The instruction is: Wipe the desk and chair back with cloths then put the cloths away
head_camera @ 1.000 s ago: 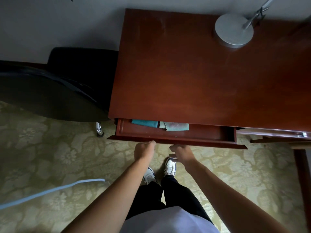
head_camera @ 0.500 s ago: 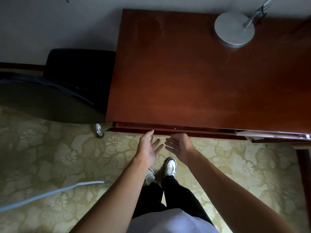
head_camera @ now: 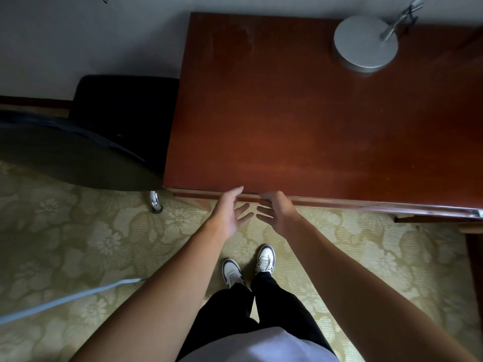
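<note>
Cloths: we see none of them anywhere in this view, so we cannot tell where they lie.
Tabletop (head_camera: 300,113): we look down on a bare reddish-brown wooden surface, its near edge running across the middle of the view and its left edge just beside the chair.
Drawer front (head_camera: 209,195): we see only a thin wooden strip under the tabletop's near edge, sitting nearly flush with it.
Left hand (head_camera: 230,214): we hold it just in front of the tabletop's near edge, palm turned inward, fingers (head_camera: 241,210) released and spread, grasping nothing; the thumb tip reaches up to the edge, though we cannot tell if it touches.
Right hand (head_camera: 278,211): we hold it close beside the left, palm facing it, fingers loosely bent and released, holding nothing; its upper knuckles lie against the line of the tabletop edge.
Chair (head_camera: 78,150): we see a dark chair to the left of the tabletop, its back near the wall, with one caster (head_camera: 155,202) showing on the carpet.
Lamp base (head_camera: 366,43): a round silver disc stands on the far right part of the tabletop, with a metal stem rising out of view.
Carpet (head_camera: 104,244): pale green with a flower pattern; our two white-and-dark shoes (head_camera: 265,258) stand on it below the hands.
Cable (head_camera: 65,299): a light blue line lies across the carpet at the lower left.
</note>
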`<state>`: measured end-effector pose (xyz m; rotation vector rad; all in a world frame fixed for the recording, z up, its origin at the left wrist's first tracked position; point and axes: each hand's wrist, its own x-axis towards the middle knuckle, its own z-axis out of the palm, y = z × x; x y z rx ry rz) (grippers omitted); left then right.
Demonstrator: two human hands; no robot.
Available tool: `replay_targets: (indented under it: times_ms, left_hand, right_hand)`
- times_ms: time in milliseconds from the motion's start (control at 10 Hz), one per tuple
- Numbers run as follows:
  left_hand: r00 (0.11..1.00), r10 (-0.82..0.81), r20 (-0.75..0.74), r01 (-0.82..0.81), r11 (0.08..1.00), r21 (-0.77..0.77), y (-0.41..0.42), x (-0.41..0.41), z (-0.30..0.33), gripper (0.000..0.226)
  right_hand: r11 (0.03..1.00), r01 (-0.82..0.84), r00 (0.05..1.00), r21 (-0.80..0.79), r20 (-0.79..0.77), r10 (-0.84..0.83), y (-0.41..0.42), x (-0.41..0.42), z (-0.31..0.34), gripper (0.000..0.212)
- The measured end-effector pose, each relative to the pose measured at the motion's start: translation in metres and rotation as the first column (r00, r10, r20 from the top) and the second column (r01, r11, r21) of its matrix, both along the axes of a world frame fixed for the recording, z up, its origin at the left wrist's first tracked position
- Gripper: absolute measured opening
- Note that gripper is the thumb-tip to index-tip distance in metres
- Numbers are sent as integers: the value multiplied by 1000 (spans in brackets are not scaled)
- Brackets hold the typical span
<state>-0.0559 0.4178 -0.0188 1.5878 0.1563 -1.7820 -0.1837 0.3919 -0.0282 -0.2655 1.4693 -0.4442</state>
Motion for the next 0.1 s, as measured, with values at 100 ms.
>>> replay_targets:
  times_ms: [100]
  left_hand:
    - [984,-155,91,156,988,-6,6,-2,6,23]
  right_hand:
    - [995,-77,995,-58,-74,73,2,-5,7,20]
